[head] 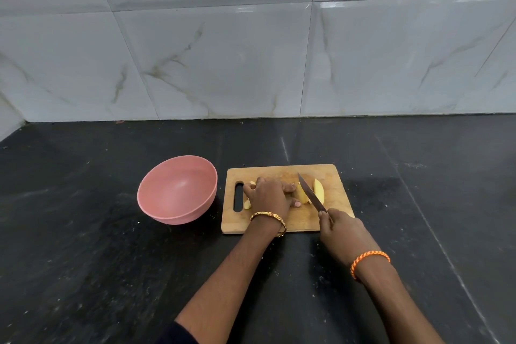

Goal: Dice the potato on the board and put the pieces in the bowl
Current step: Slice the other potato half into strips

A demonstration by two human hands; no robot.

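Your left hand [269,194] presses down on a piece of peeled potato [302,195] at the middle of the wooden cutting board [332,201], fingers curled over it. Your right hand [342,229] grips the handle of a knife [311,192], its blade angled against the potato. A separate wedge [319,190] lies just right of the blade, and small pieces [247,204] sit near the board's handle slot. A pink bowl [178,190] stands just left of the board on the black counter [83,232].
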